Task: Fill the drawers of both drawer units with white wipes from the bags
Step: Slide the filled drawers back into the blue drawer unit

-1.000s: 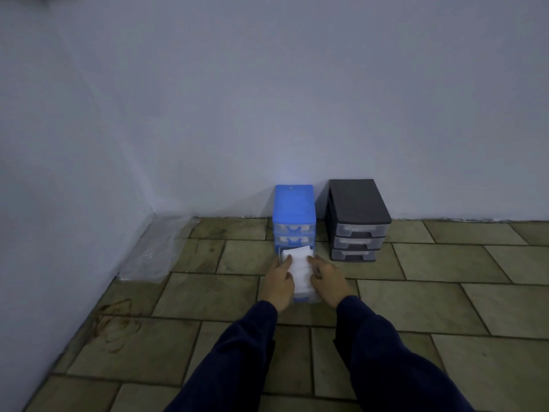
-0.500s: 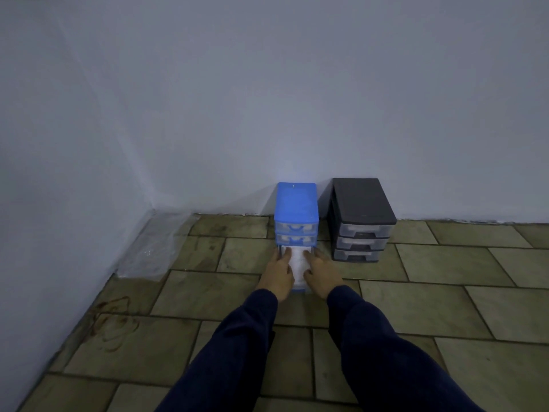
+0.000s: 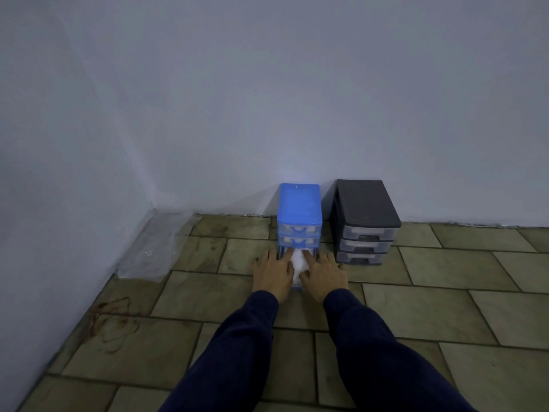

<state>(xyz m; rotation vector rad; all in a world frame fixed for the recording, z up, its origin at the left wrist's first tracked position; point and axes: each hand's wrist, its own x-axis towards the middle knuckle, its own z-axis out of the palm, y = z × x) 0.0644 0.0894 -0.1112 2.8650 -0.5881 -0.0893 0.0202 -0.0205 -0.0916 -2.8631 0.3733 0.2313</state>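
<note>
We're kneeling at a floor (image 3: 208,295) corner. Blue unit (image 3: 299,208) stands against the wall, black unit (image 3: 367,217) just beside it on its right, all three black drawers shut. A clear bag (image 3: 154,248) lies flat by the left wall, well apart from our hands.

The blue unit's bottom drawer (image 3: 297,285) is pulled out, top two pushed in. White wipes (image 3: 298,261) sit in the open drawer, between our hands.

Left hand (image 3: 274,275) and right hand (image 3: 323,273) lie spread, fingers straight, pressing down on the wipes from either side; neither grips anything.

We'd judge the wipes light, soft and springy: they puff up, so flat palms tamp them better than a pinch. The drawer looks like thin light plastic; best held by its front edge, and the unit may slide when we push.
</note>
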